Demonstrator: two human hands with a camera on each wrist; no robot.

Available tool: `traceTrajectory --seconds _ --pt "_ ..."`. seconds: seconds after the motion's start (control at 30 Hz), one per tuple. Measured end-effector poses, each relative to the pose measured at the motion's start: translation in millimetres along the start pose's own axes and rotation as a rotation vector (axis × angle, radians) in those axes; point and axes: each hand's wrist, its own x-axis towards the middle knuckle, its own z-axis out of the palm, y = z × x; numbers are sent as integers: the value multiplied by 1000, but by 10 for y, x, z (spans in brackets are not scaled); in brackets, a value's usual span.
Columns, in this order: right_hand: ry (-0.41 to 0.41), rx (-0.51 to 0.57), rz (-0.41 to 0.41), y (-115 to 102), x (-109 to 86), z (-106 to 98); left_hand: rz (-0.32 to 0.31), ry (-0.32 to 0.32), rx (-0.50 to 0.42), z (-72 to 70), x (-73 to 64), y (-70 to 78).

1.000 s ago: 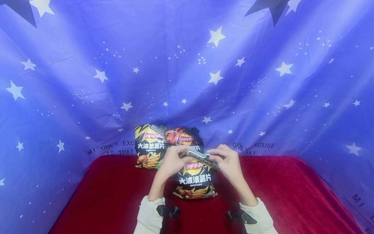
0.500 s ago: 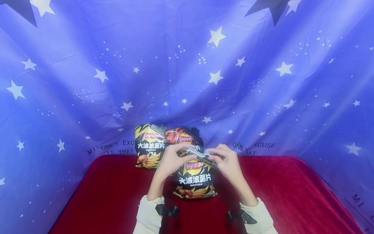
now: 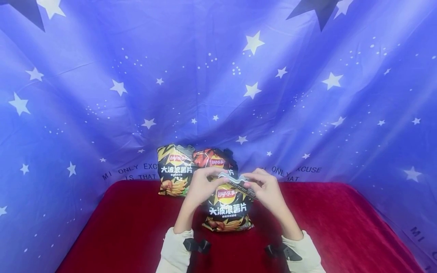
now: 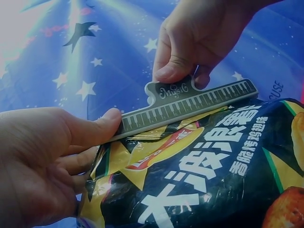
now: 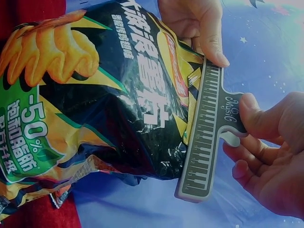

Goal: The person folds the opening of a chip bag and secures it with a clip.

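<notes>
A black chip bag (image 3: 228, 210) with yellow patches stands at the middle of the table in the head view. Across its top edge sits a long dark clip (image 4: 190, 104) printed with piano keys and the word "Music". My left hand (image 3: 201, 185) pinches the bag's left top corner, its thumb on the clip's end and its fingers behind the bag. At the clip's raised handle, my right hand (image 3: 268, 189) pinches with thumb in front and fingers behind. The right wrist view shows the right thumb (image 5: 254, 111) over the handle.
Behind on the left stands another black and yellow chip bag (image 3: 175, 174) with a grey clip at its top. Beside it is a red and black chip bag (image 3: 206, 157), partly hidden by the left hand. A red cloth (image 3: 324, 220) covers the table; a blue starry curtain (image 3: 170, 94) hangs behind.
The clip's handle has tilted slightly between the hands since the first frame. Both hands keep nearly the same place, and the bags stand where they were.
</notes>
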Motion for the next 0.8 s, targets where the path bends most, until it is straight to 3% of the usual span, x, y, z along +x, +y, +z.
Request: traceTrajectory --seconds 0.8 --pt "-52 20 -6 5 -4 -36 8 103 34 77 -16 24"
